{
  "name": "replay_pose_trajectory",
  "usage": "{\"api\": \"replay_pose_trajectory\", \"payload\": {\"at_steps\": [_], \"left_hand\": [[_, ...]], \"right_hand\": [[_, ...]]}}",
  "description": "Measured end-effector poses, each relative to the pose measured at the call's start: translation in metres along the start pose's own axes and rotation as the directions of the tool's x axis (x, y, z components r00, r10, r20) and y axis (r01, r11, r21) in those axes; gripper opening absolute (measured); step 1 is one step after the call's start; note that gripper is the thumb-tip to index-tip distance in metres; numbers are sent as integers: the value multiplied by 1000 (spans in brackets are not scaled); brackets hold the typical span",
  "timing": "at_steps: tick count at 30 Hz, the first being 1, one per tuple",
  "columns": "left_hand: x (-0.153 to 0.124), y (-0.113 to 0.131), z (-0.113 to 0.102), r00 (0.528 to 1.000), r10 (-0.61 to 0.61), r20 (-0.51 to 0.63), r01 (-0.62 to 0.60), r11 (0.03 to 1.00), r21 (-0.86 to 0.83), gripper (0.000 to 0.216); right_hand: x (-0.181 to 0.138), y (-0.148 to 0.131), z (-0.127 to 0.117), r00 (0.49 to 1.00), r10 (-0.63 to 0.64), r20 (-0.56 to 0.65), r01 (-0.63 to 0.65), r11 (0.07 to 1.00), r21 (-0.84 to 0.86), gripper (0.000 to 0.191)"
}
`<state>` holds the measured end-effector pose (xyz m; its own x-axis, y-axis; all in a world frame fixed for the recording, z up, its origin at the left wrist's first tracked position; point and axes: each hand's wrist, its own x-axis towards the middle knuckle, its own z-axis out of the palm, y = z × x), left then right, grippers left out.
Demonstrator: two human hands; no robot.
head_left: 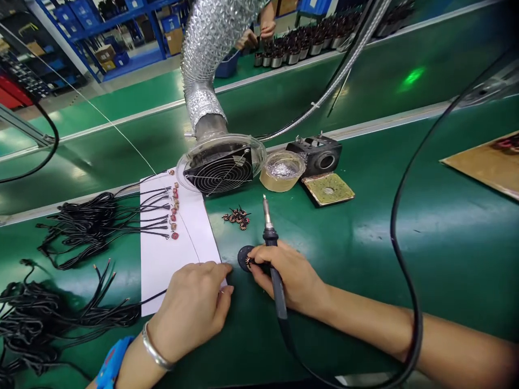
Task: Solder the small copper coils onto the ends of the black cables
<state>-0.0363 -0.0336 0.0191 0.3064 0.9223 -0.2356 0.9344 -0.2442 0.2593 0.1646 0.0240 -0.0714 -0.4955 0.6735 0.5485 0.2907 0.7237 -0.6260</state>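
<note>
My right hand (302, 278) is closed around a soldering iron (278, 289), its tip pointing away from me. The thumb and fingertips of that hand also pinch a small copper-and-black part (248, 261) at a round black disc (243, 257). My left hand (192, 302) is curled over the right edge of a white paper sheet (156, 270). Thin solder wire (188, 229) runs down across the sheet into its fingers. A black cable (156, 296) passes beneath that hand; its end is hidden. More small copper-and-black parts (236, 217) lie in a pile beyond the disc.
Black cables (87, 227) with small reddish parts (174, 212) at their ends cross the sheet; another cable bundle (28, 319) lies nearer. A fume fan (223, 173), tape roll (279, 181), iron stand (320, 156) and sponge (328, 189) stand behind. Another person's hands (257, 35) show across.
</note>
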Motion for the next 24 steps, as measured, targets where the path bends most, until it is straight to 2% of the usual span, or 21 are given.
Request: {"api": "replay_pose_trajectory", "payload": {"at_steps": [4,10,14,19,24], "left_hand": [[3,-2,7,1000,-1,27,-1,998,56,23],[-3,-8,4,998,0,59,-2,999,33,22],[-5,-8,2,997,-17,73,16,1000,13,21],[4,6,-1,997,-70,30,73,992,-101,25],[20,26,-3,986,-158,58,164,980,-117,36]], "right_hand": [[2,-2,-2,999,27,42,-28,999,21,22],[10,-1,-8,994,74,75,-87,979,183,24],[11,1,-9,993,70,90,-87,975,203,23],[9,-1,-8,990,96,100,-109,986,130,16],[8,0,-10,984,123,129,-139,983,122,15]]}}
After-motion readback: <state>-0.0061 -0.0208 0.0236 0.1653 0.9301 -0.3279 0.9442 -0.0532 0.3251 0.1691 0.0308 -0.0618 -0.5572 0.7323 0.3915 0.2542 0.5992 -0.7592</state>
